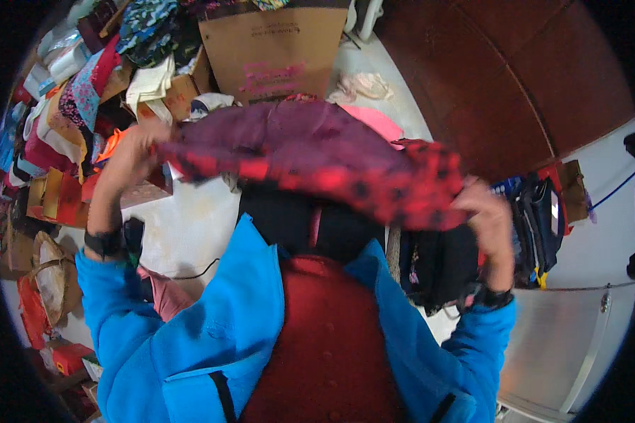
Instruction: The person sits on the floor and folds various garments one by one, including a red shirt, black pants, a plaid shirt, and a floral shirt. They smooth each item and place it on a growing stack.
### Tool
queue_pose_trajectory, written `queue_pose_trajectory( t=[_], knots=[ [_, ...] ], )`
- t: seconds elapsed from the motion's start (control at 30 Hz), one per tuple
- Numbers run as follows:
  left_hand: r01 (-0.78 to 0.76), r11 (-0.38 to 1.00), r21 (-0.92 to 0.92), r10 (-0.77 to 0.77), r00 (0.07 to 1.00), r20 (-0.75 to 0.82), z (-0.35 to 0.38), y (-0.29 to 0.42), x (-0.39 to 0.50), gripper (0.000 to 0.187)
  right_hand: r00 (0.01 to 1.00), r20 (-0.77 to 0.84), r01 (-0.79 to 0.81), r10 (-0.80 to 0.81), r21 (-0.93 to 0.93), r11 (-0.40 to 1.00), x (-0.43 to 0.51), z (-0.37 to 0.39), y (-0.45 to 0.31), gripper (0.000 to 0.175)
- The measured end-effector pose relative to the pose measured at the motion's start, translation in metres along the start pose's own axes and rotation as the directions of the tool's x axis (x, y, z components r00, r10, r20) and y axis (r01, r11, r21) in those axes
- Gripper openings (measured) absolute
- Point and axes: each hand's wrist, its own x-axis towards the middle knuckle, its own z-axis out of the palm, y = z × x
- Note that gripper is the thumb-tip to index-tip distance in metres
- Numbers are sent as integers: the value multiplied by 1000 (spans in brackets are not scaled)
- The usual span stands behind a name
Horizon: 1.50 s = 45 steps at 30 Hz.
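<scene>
My left hand (145, 145) grips one end of a cloth garment (307, 153), and my right hand (481, 203) grips its other end. The garment is stretched between them above my lap, dark purple on one face and red with black checks along the lower edge and right end. Motion blurs both the fabric and my hands, so the fingers do not show clearly. Beneath the cloth are my black-clad legs. A pink item (374, 120) shows partly behind its upper right edge.
Ahead stands a large cardboard box (275, 53). Boxes and piled cloth (69, 116) crowd the left side. A pale crumpled cloth (364, 87) lies on the floor. Dark folded clothes (442, 267) are at the right, near a metal panel (553, 338). A straw hat (53, 277) is at the far left.
</scene>
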Motion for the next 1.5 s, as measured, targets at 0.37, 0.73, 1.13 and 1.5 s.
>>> queue_pose_trajectory(
  t=[0.37,0.73,1.13,1.5],
  knots=[
    [413,881,232,-372,906,-200,159,-51,-113,22,873,301,-478,385,362,800,-96,145,34,48],
    [-27,106,-994,-773,627,-100,144,-34,-22,40,789,160,-609,593,324,724,-96,193,73,50],
    [-113,777,-620,283,942,183,231,52,62,42,969,15,-248,248,-12,969,-48,164,6,53],
    [108,908,-404,-42,985,169,207,32,-36,70,957,137,-247,256,-79,966,-28,165,13,57]
  ],
)
